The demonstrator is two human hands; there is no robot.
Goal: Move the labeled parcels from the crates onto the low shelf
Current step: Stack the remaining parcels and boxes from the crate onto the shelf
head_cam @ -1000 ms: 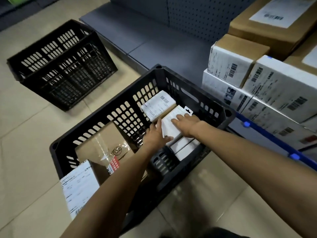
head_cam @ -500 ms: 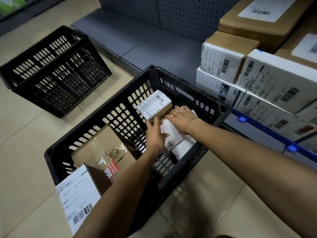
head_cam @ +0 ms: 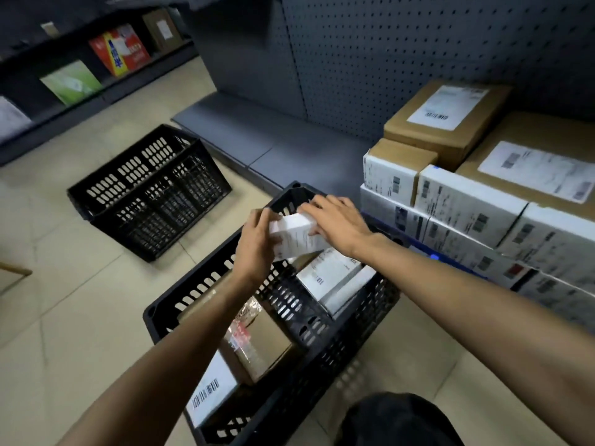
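Observation:
Both hands hold a small white labeled parcel [head_cam: 297, 238] above the far end of the near black crate [head_cam: 354, 342]. My left hand [head_cam: 257, 249] grips its left end; my right hand [head_cam: 335, 225] grips its right side and top. Inside the crate lie a white-labeled box [head_cam: 328, 273], a brown taped carton [head_cam: 264, 342] and a labeled parcel [head_cam: 211, 387] at the near end. The low grey shelf [head_cam: 257, 136] runs along the pegboard, bare on its left part. Stacked labeled parcels [head_cam: 467, 201] fill its right part.
A second black crate [head_cam: 148, 191] lies tilted on the tiled floor to the left. Another shelf [head_cam: 106, 91] with colourful boxes runs along the far left. A wooden corner [head_cam: 16, 270] pokes in at the left edge. My dark-clad knee [head_cam: 396, 420] is at the bottom.
Both hands have lifted the white parcel out of the crate, up above its far rim. The camera has tilted up, showing more of the shelf and pegboard.

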